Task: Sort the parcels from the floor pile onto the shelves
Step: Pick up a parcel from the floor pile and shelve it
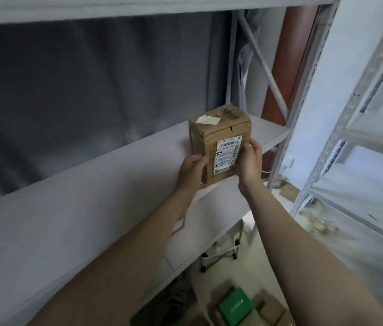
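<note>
Background: grey curtain [68, 90] hangs behind a pale metal shelf [91, 196]; upper board of the same unit runs across the top of the view.
Left fingers [197, 159]: curled, thumb on the front face, gripping the box's lower left corner.
Right fingers [252, 147]: curled round the box's right edge, gripping it.
Left hand [191, 171]: on the left side of the box, forearm reaching up from bottom left.
Right hand [250, 161]: on the right side of the box, forearm reaching up from bottom right.
Box [218, 137]: brown cardboard, upright, slightly tilted, held between both hands at the shelf's front edge, toward its right end; cannot tell if its bottom rests on the shelf.
Label [227, 156]: white, on the box front, barcode plus handwritten marks; text too small to read.
Tape: pale scrap on the box top.
Column [287, 67]: reddish brown, behind the shelf's right end, past white cross braces.
Rack [350, 114]: second white unit at right, perforated uprights.
Floor [268, 267]: pale, seen below the shelf.
Pile: green parcel [234, 305] among brown parcels [270, 311] on the floor, bottom centre.
Cart [228, 243]: small wheeled frame under the shelf, blurred.
</note>
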The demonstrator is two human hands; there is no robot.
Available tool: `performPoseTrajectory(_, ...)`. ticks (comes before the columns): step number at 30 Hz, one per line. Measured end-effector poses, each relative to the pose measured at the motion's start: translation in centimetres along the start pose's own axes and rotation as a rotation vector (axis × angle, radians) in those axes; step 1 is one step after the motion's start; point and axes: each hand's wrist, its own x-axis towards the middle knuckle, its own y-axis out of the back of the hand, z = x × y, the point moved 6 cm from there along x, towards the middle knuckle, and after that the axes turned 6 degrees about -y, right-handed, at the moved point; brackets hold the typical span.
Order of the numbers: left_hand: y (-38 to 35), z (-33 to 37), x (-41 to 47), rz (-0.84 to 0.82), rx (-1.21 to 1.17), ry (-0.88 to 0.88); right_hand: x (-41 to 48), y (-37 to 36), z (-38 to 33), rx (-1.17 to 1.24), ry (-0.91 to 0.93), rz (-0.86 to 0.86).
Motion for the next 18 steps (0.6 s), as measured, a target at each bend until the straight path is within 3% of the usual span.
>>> performPoseTrajectory(8,-7.0,-1.0,8.5,-0.095,-0.108,0.047,13.5,2.0,-0.6,-0.086,0.041,0.028)
performPoseTrajectory(13,-10.3,-0.7,10.8,-0.156,-0.201,0.078,12.1,1.7,-2.0,-0.030,-0.006,0.065)
performPoseTrajectory(18,-8.9,0.1,12.2,-0.082,-0.155,0.116,11.8,1.6,-0.5,0.092,-0.107,0.048)
